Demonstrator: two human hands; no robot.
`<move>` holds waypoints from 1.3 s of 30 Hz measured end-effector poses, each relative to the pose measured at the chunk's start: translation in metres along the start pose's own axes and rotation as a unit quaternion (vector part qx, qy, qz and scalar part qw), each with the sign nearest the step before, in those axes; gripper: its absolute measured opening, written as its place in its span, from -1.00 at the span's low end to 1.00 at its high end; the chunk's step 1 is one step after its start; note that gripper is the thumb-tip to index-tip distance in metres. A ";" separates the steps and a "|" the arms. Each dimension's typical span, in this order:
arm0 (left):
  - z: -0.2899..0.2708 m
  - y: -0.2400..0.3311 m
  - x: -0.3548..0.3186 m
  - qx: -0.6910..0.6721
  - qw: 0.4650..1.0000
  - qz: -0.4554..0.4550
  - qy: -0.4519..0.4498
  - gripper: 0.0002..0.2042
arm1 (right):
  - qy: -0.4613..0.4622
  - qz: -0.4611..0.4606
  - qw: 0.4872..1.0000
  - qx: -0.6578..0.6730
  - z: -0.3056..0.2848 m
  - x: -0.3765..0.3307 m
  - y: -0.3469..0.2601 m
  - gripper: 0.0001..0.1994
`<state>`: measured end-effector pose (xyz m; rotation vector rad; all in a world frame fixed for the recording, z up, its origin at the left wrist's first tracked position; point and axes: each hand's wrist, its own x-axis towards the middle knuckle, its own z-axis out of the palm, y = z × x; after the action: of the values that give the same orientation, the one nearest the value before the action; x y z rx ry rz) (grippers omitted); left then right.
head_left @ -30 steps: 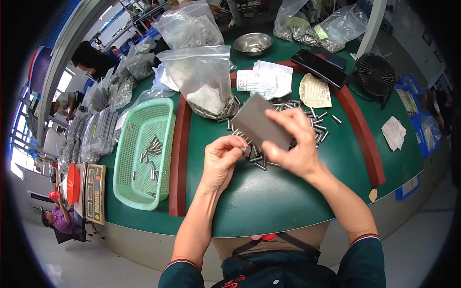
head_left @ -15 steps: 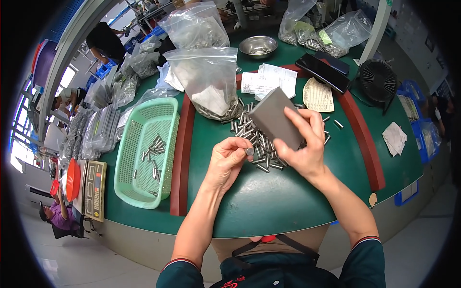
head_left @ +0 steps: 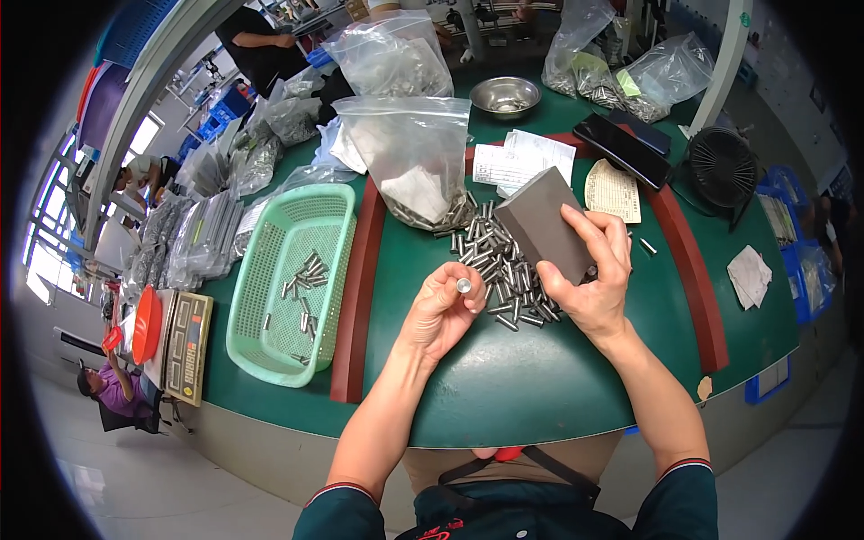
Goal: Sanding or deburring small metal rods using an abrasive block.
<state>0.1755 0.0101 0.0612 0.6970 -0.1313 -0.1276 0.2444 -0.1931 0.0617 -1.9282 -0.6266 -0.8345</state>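
My left hand [head_left: 443,310] pinches one metal pin [head_left: 463,285], right hand [head_left: 589,274] grips the grey block [head_left: 542,225]; mid-inspection, I judge; next needs careful sorting.

left hand [head_left: 439,310] fingers pinched; right hand [head_left: 589,274] fingers clamped, raised.

A heap of small metal cylinders [head_left: 504,270] lies on the table [head_left: 540,378] between the hands. The left hand [head_left: 441,310] sits just left of it, the right hand [head_left: 589,279] on its right, holding a flat block [head_left: 540,225] above it. Left of the heap stands a mesh basket [head_left: 292,283] with more cylinders inside; behind it, a plastic bag [head_left: 414,162], papers [head_left: 522,162] and 1 metal bowl [head_left: 506,94]. A fan [head_left: 723,168] stands far right.
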 end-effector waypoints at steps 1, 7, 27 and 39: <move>-0.001 0.000 0.000 -0.007 1.000 -0.001 -0.005 -0.77 | -0.002 -0.018 1.000 0.006 0.001 0.000 0.000 -0.38; -0.006 -0.002 0.001 -0.028 1.000 0.000 -0.001 -0.80 | -0.010 -0.003 1.000 0.019 0.000 0.004 -0.008 -0.38; 0.017 -0.008 -0.004 -0.011 0.976 0.004 0.216 -0.78 | -0.115 -0.177 0.974 0.081 -0.001 0.005 -0.024 -0.36; 0.006 -0.003 -0.005 0.037 0.995 -0.059 0.069 -0.84 | -0.147 -0.096 0.977 0.120 -0.003 0.008 -0.022 -0.44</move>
<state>0.1697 0.0048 0.0639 0.7861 0.0371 -0.1884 0.2329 -0.1848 0.0808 -1.8016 -1.0566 -0.5608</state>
